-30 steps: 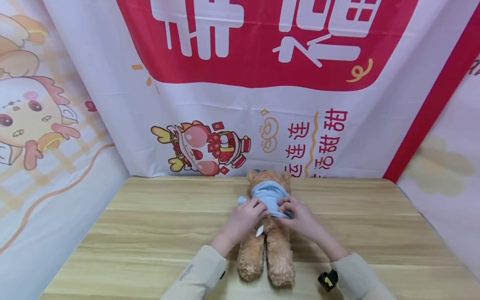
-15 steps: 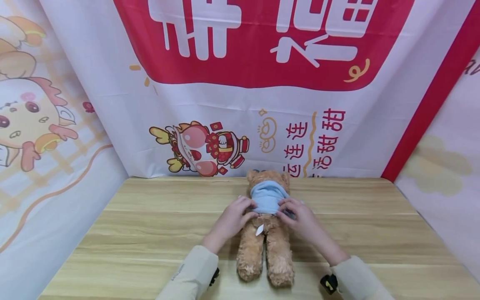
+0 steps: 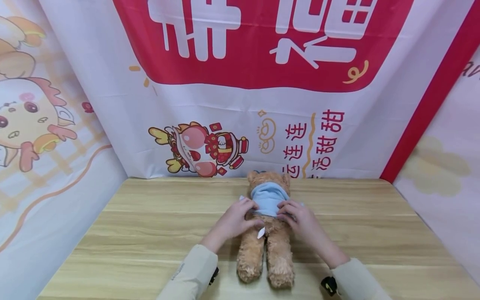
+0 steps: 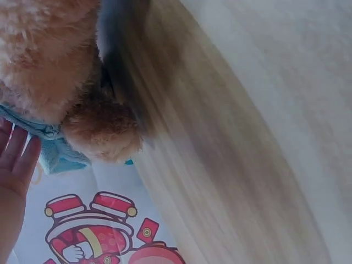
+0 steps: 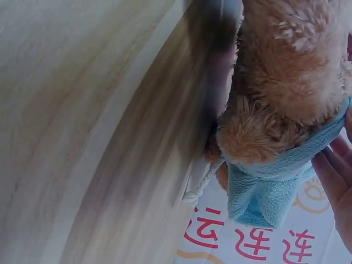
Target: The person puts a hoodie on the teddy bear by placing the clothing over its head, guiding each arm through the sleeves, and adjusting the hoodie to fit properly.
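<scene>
Lying on the worktop [image 3: 150, 246], legs nearest, the teddy bear [image 3: 278, 230] is flanked at its waist. By the left hand [image 3: 235, 218], fingers nearly straight, the hem of the blue shirt [image 3: 269, 199] is touched; by the right hand [image 3: 303, 218], it appears pinched. Farther up the bear, the torso is already covered; only hem straightening is judged left. Behind its head, a banner [image 3: 228, 77] is hung.

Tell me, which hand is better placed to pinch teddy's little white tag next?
Probably the left hand. Its thumb is close to the white tag below the blue shirt on the teddy. The right hand is farther off, at the shirt's lower right edge.
</scene>
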`<state>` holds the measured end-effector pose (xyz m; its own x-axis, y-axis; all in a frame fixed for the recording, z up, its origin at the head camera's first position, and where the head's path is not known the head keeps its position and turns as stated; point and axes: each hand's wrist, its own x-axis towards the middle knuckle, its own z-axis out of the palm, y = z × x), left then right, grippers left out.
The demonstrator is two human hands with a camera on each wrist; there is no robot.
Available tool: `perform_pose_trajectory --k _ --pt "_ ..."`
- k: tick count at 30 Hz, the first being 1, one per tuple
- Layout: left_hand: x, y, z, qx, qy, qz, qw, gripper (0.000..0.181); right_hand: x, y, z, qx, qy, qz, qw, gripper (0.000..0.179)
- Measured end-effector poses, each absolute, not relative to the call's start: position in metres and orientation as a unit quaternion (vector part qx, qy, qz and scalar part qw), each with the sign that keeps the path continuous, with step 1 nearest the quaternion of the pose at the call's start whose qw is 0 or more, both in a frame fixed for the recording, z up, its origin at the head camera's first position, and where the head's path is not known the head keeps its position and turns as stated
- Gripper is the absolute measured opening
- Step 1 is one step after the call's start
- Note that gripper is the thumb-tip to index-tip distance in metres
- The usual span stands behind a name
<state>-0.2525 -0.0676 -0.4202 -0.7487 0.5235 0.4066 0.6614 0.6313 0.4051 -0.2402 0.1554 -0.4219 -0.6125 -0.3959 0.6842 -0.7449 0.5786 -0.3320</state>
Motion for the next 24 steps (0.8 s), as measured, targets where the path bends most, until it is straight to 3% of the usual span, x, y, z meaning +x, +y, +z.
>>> perform_pose_trajectory --k 4,12,15,20,22,24 --pt "-0.249 -0.063 -0.422 -0.322 -0.912 -0.209 0.149 0.047 -0.239 0.155 -0.422 0.338 -0.849 0.307 0.266 0.005" --pt "-0.245 -0.058 -0.432 -0.288 -0.908 -0.149 0.265 0.033 -0.232 0.15 -0.42 0.36 -0.873 0.296 0.147 0.006" --pt "-0.246 -0.06 -0.432 -0.306 -0.901 -0.189 0.242 0.03 -0.233 0.15 -0.422 0.332 -0.882 0.31 0.127 0.007" --pt "-0.248 -0.072 -0.42 -0.317 -0.889 -0.304 0.126 0.029 -0.239 0.146 -0.421 0.254 -0.89 0.349 0.144 0.006" --pt "-0.249 -0.076 -0.417 -0.302 -0.892 -0.31 0.126 0.027 -0.243 0.144 -0.418 0.229 -0.895 0.353 0.152 0.007" --pt "-0.249 -0.079 -0.418 -0.285 -0.9 -0.29 0.158 0.02 -0.247 0.141 -0.416 0.205 -0.902 0.352 0.145 0.015"
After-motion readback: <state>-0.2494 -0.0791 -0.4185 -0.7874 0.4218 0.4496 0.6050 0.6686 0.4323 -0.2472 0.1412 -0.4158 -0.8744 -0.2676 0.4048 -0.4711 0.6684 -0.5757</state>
